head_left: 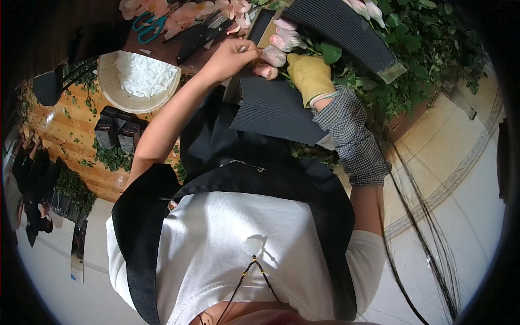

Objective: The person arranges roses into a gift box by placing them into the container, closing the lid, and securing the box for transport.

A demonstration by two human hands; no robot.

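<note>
My bare left hand [236, 57] is closed in a pinch beside the netted rose buds; what its fingertips hold, if anything, is too small to make out. My right hand [310, 77], in a yellow glove and a checked sleeve cover, is curled shut over rose stems just right of the buds. Several pale pink roses [286, 39] in white foam nets lie in a row. Nearest me is a pink rose without a net [265, 71], its stem running toward the glove. Dark corrugated cardboard lies in front of me [276, 105], and another ribbed piece [338, 30] arches beyond.
Teal-handled scissors [149, 27], a black tool [203, 39] and pink petals [187, 16] lie at the far left. A round tub [108, 81] of white foam nets stands beside my left arm, near black wrapped packs [119, 130]. Leafy stems [428, 54] heap at the right.
</note>
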